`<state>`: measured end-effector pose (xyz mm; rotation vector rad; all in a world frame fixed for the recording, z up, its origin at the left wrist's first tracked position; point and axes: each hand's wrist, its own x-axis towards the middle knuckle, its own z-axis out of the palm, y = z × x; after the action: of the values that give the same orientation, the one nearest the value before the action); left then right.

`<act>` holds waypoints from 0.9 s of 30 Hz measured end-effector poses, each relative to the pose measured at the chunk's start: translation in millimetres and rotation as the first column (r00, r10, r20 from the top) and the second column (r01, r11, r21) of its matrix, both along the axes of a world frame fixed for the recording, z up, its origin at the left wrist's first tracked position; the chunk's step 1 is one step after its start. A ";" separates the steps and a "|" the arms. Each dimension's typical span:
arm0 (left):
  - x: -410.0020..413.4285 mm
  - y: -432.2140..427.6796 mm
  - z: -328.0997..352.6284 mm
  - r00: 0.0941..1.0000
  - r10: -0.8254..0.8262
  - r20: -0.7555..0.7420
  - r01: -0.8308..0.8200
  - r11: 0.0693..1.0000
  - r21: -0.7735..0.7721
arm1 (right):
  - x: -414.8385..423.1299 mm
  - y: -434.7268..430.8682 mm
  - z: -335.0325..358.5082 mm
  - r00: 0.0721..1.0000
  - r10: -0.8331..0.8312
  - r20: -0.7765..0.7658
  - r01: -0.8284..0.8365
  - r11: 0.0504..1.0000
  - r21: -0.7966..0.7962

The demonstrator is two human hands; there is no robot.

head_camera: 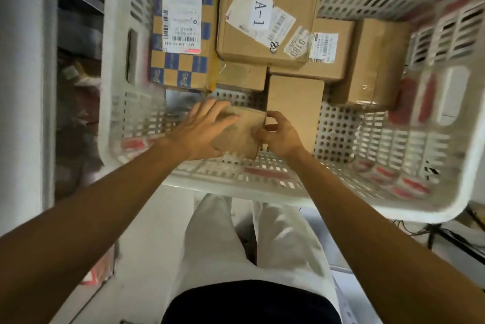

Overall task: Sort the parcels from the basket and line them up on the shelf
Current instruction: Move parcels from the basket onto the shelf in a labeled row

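Note:
A white perforated basket [262, 187] fills the view and holds several cardboard parcels. Both my hands are inside it at the near wall, around a small plain brown parcel [242, 134]. My left hand [202, 130] grips its left side with fingers laid over the top. My right hand [275, 134] pinches its right edge. Behind it stand a plain upright box [295, 103], a blue-checked box [181, 61] labelled A-1, a brown box [265, 21] also labelled A-1, and several more plain boxes to the right.
A grey shelf upright [23, 87] stands at the left with blurred goods behind it. My legs in white trousers [236, 245] are below the basket. Black cables [446, 237] lie on the floor at the right.

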<state>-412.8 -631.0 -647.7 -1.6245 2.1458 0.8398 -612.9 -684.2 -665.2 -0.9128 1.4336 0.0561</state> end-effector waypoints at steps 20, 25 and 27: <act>10.5 -16.0 68.6 0.956 0.244 -0.162 -0.248 0.969 -0.004 | 5.6 -9.1 50.0 0.931 -0.279 0.235 0.302 0.951 -0.067; 21.2 -13.7 116.7 0.882 0.421 -0.211 -0.434 0.901 -0.022 | 11.7 -15.8 94.1 0.902 -0.254 0.350 0.308 0.945 -0.108; 29.9 -12.4 135.9 0.818 0.513 -0.260 -0.534 0.845 -0.016 | 11.3 -18.6 110.0 0.901 -0.217 0.375 0.282 0.951 -0.127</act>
<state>-382.8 -643.4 -511.8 -2.3266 1.9163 1.1704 -601.6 -702.8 -555.2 -0.8256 1.2133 -0.4209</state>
